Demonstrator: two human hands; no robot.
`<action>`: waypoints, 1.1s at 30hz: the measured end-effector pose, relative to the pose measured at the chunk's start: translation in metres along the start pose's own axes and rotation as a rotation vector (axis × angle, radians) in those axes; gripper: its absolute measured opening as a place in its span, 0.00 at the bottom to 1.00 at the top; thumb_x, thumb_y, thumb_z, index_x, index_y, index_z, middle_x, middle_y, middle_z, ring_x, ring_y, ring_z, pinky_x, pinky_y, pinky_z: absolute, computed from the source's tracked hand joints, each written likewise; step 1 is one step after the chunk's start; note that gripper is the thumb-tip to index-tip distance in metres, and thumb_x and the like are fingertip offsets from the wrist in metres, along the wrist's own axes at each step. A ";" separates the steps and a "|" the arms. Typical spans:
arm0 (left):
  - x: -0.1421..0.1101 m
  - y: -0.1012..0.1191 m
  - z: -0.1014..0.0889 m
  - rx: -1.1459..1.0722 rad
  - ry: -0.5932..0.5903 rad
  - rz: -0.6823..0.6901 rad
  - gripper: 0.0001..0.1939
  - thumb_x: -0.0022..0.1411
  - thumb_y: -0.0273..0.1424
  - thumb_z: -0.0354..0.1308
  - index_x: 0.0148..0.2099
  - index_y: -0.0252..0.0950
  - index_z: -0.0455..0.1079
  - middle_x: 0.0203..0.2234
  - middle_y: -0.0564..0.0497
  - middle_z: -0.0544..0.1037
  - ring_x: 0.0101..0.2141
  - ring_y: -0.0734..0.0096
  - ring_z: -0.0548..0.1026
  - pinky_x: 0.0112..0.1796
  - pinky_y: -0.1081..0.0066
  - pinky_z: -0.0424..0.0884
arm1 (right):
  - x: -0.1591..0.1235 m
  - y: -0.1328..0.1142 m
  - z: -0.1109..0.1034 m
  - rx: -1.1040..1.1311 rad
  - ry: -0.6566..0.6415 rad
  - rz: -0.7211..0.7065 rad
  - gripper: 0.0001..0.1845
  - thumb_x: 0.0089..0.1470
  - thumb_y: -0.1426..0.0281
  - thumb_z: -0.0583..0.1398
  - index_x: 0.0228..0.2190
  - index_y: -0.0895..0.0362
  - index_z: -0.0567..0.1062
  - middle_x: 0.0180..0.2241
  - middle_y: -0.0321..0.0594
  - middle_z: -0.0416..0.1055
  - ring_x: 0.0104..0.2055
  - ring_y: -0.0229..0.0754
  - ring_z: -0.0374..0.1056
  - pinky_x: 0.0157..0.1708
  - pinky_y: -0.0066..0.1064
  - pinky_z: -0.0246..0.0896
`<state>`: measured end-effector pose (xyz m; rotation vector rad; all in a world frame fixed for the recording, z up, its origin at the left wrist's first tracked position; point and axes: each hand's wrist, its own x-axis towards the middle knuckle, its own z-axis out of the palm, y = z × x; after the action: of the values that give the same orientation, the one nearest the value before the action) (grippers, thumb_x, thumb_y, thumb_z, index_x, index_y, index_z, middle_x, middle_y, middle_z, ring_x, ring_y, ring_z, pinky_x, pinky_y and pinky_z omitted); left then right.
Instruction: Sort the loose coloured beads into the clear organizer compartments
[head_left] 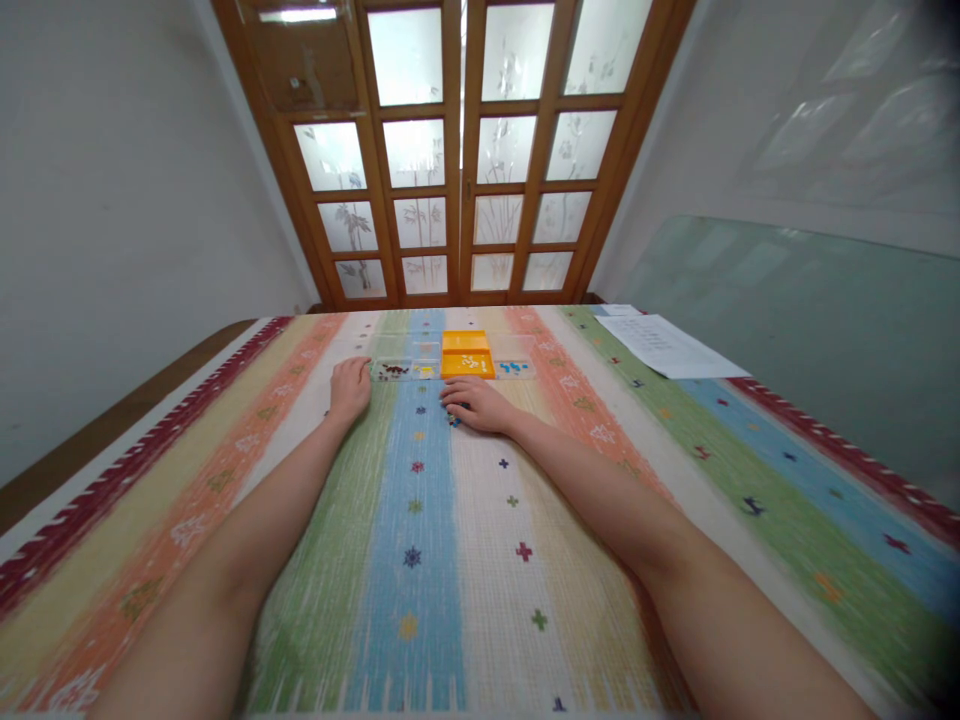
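My left hand [350, 390] lies on the cloth at the left end of a clear plastic box, fingers stretched toward its edge. Small dark brown pieces [394, 370] sit in the compartment beside it, with a few yellow pieces [426, 370] further right. My right hand [478, 403] is in front of an orange open case [465, 342], fingers apart and bent down over a little pile of mixed small pieces [453, 421], partly hidden by the hand. White pieces [471, 362] lie in the orange case. Blue pieces [514, 368] are in the right-hand compartment.
A striped, patterned cloth [412, 600] covers the table. Printed paper sheets [667, 345] lie at the far right. Behind the table stand wooden doors with frosted panes [499, 150]. A glass sheet [795, 320] leans by the right wall.
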<state>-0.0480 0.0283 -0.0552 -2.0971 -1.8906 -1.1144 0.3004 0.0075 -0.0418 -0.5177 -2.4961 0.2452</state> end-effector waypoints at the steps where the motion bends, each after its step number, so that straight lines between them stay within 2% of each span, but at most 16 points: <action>1: -0.001 0.002 0.000 0.001 -0.011 0.010 0.21 0.73 0.33 0.43 0.54 0.36 0.76 0.52 0.41 0.80 0.55 0.54 0.73 0.60 0.51 0.65 | 0.000 -0.001 0.000 -0.009 -0.010 -0.005 0.14 0.68 0.66 0.58 0.45 0.51 0.84 0.50 0.42 0.80 0.60 0.49 0.70 0.65 0.48 0.61; 12: -0.007 0.016 0.005 0.007 -0.049 0.123 0.19 0.74 0.36 0.48 0.54 0.37 0.78 0.54 0.42 0.77 0.57 0.54 0.71 0.62 0.51 0.64 | 0.001 -0.005 0.003 -0.130 -0.059 0.011 0.17 0.71 0.67 0.55 0.49 0.53 0.83 0.52 0.44 0.79 0.60 0.48 0.70 0.62 0.46 0.62; 19: -0.011 0.035 0.001 0.007 -0.099 0.258 0.17 0.73 0.35 0.50 0.55 0.39 0.77 0.57 0.42 0.75 0.58 0.54 0.70 0.62 0.49 0.64 | 0.001 -0.003 0.002 -0.197 0.124 0.154 0.21 0.74 0.64 0.51 0.58 0.52 0.77 0.59 0.46 0.74 0.61 0.49 0.68 0.63 0.49 0.61; 28: -0.026 0.077 -0.005 -0.021 -0.270 0.459 0.16 0.74 0.36 0.52 0.56 0.40 0.77 0.59 0.43 0.74 0.59 0.55 0.69 0.63 0.48 0.64 | -0.004 0.016 -0.013 -0.361 0.283 0.364 0.22 0.70 0.66 0.55 0.61 0.56 0.74 0.63 0.50 0.70 0.68 0.54 0.59 0.68 0.53 0.50; 33: -0.037 0.105 -0.007 -0.060 -0.424 0.603 0.18 0.74 0.36 0.51 0.58 0.40 0.76 0.57 0.44 0.76 0.60 0.56 0.69 0.64 0.51 0.64 | -0.009 0.025 -0.010 -0.391 0.239 0.467 0.22 0.68 0.65 0.57 0.59 0.57 0.75 0.63 0.52 0.69 0.69 0.56 0.57 0.67 0.53 0.52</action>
<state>0.0444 -0.0286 -0.0313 -2.8252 -1.1781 -0.6291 0.3204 0.0274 -0.0452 -1.2167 -2.1628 -0.1296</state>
